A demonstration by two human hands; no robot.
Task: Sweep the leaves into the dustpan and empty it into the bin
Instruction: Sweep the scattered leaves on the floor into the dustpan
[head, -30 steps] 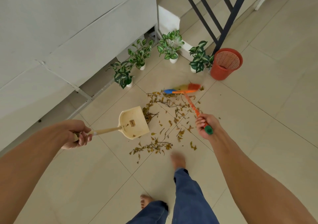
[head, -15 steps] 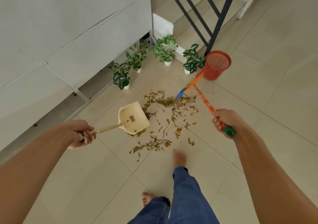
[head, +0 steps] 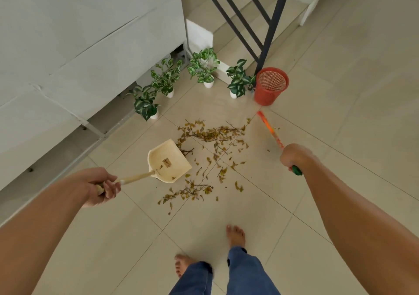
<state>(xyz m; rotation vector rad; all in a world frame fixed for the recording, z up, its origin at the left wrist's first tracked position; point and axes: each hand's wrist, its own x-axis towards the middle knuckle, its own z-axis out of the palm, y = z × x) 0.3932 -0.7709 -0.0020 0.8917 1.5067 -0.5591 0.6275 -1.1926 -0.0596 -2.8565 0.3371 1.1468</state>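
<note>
A single wide-angle view looked from the person's head, forward and steeply down at the tiled floor point(head: 340, 90). It sat high enough that both forearms ran in from the lower corners, with the left hand point(head: 99, 187) and right hand point(head: 292, 156) in mid-frame. The bare feet point(head: 235, 235) lay below the grips, the stair railing point(head: 269, 22) far beyond them at the top edge. Straight lines bowed toward the edges.
</note>
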